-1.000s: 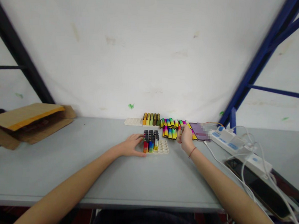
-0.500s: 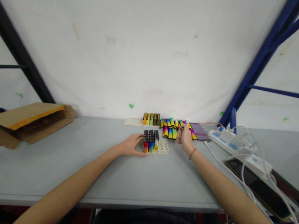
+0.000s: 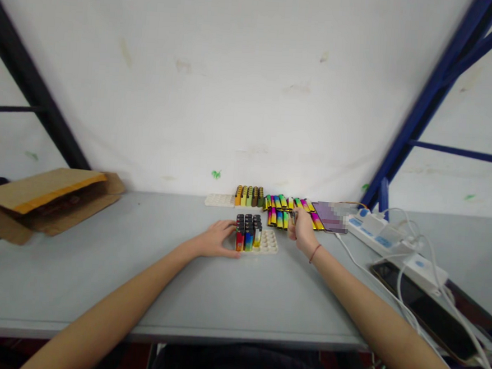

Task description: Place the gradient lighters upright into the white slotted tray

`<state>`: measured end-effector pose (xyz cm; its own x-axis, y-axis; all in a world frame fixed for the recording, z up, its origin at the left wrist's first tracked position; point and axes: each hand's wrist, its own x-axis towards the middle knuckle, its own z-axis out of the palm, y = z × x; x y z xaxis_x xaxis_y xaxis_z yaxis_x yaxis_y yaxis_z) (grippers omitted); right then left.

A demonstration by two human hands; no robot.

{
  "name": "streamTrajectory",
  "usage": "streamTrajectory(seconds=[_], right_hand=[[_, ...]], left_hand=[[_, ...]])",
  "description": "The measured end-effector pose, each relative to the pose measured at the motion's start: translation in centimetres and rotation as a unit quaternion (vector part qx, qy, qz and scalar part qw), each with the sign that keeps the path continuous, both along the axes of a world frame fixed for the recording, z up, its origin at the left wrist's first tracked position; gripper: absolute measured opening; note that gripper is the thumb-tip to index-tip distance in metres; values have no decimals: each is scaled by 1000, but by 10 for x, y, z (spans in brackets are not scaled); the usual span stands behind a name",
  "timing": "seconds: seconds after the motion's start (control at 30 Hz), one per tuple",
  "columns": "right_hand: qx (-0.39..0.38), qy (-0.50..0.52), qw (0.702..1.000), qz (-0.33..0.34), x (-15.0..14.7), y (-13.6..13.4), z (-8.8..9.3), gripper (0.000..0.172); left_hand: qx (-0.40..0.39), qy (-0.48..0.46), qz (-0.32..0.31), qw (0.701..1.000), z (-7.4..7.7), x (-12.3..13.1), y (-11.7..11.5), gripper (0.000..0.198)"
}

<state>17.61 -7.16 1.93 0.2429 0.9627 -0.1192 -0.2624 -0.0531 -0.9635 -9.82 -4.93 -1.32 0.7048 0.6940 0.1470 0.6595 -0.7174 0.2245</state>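
Observation:
A white tray [image 3: 269,243] with round holes stands mid-table, and upright lighters [image 3: 248,238] with black tops, in red, blue and yellow, fill its left part. Around the tray's left end curls my left hand [image 3: 217,239], its thumb at the front corner and its fingers by the rear lighters. My right hand [image 3: 303,231] is closed in a pinch on a lighter [image 3: 293,215], most of it hidden by the fingers. Just behind that hand lie two rows of colourful lighters [image 3: 279,219] on their sides.
Against the wall stand several lighters [image 3: 249,197] in orange, green and brown, next to another white tray [image 3: 219,200]. A tablet [image 3: 330,217], a power strip [image 3: 393,242] with white cables and a dark phone [image 3: 426,309] lie right. An opened brown paper bag [image 3: 55,199] lies left.
My right hand has moved slightly left and toward me with the lighter, away from the lying rows. My left hand and the tray have stayed put.

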Motion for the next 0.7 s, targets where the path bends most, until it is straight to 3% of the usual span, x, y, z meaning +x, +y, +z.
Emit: streamTrajectory(seconds=[0.37, 0.7], right_hand=[[1, 17, 1000, 4, 4, 4, -5, 40], [-11, 34, 999, -9, -2, -7, 9, 41]], left_hand=[[4, 8, -1, 1000, 1, 0, -1, 85], [12, 7, -1, 1000, 1, 0, -1, 84]])
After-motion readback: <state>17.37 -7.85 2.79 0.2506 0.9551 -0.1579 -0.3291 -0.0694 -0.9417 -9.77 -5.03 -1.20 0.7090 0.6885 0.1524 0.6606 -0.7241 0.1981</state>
